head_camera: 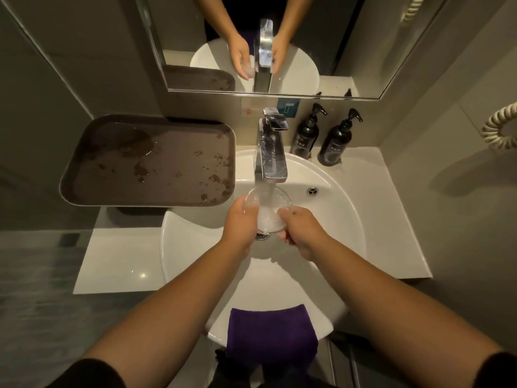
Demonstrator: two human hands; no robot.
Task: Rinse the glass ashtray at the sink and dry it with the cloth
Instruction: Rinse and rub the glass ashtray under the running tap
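The round clear glass ashtray is held over the white sink basin, directly under the chrome tap. A stream of water runs from the spout into it and foams white inside. My left hand grips its left rim, thumb on top. My right hand holds the right rim, fingers curled on the edge. The purple cloth hangs folded over the sink's near rim, between my forearms.
A wet dark brown tray sits on the counter left of the tap, overhanging the basin. Two black pump bottles stand right of the tap. A mirror is behind; a coiled cord hangs at the right wall.
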